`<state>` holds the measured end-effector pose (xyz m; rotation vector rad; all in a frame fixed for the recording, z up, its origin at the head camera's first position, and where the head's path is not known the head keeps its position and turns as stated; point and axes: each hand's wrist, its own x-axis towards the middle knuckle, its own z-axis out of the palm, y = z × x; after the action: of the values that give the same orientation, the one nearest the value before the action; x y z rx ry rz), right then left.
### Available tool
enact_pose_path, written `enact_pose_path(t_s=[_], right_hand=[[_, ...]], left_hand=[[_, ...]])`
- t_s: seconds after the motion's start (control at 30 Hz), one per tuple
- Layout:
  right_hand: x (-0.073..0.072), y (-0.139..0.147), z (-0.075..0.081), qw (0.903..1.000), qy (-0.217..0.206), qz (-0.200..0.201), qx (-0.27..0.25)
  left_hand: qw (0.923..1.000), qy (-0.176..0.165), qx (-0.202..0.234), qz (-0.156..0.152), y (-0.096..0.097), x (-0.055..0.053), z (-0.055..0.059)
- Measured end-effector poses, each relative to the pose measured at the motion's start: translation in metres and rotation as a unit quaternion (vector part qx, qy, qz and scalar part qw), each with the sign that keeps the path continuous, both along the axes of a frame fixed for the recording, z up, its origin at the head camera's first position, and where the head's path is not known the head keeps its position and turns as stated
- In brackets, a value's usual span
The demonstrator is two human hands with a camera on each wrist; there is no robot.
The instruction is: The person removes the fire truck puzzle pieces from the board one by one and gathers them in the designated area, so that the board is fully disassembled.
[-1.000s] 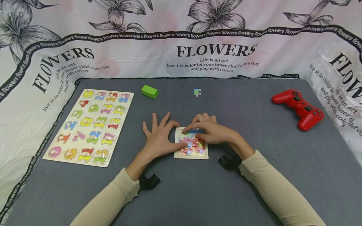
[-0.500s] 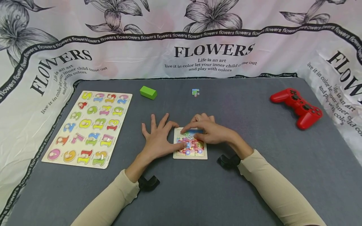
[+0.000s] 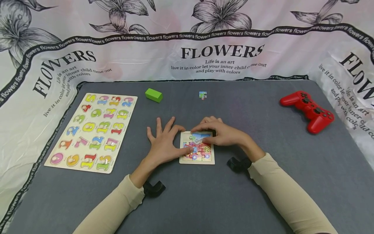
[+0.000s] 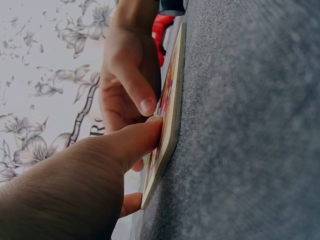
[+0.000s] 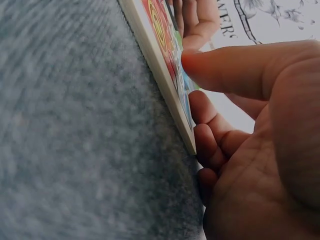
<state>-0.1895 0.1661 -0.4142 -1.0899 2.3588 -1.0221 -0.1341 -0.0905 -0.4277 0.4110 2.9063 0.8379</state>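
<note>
A small square jigsaw puzzle [image 3: 200, 152] in a wooden tray lies flat on the grey table, its pieces showing a red and pink vehicle picture. With fingers spread, my left hand [image 3: 163, 146] presses its thumb on the puzzle's left part; the index fingertip touches the upper left edge. My right hand [image 3: 223, 132] is at the upper right corner. Its thumb [image 5: 215, 70] rests on the blue pieces while the curled fingers meet the tray's far edge, as the right wrist view shows. Farther back lies a loose jigsaw piece [image 3: 203, 95].
A board of coloured number pieces [image 3: 96, 136] lies at the left. At the back is a green block [image 3: 154, 95]. A red game controller [image 3: 308, 112] sits on the right. A white flowered cloth [image 3: 217, 73] borders the grey table.
My right hand has shifted slightly right, its index finger drawing back from the puzzle's upper left and uncovering blue and green pieces there. The left hand stays in place.
</note>
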Motion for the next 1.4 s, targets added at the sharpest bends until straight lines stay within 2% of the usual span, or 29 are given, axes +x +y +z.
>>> enact_pose_path(t_s=[0.3,0.7,1.1,1.4], right_hand=[[-0.0030,0.0024,-0.0014,0.9998,0.001,-0.019,0.004],[-0.0023,0.0020,-0.0013,0.9998,-0.009,-0.019,-0.001],[-0.0006,0.0004,-0.0006,0.9997,-0.005,-0.018,-0.016],[0.0003,-0.0025,-0.0023,0.9982,-0.017,-0.035,-0.046]], left_hand=[[1.0000,-0.005,-0.002,0.002,0.0008,-0.0022,0.0003],[1.0000,0.001,-0.006,0.002,0.0022,-0.0022,-0.0002],[1.0000,0.002,-0.007,0.004,0.0013,-0.0017,-0.0008],[1.0000,0.001,-0.004,0.001,0.0004,-0.0003,-0.0001]])
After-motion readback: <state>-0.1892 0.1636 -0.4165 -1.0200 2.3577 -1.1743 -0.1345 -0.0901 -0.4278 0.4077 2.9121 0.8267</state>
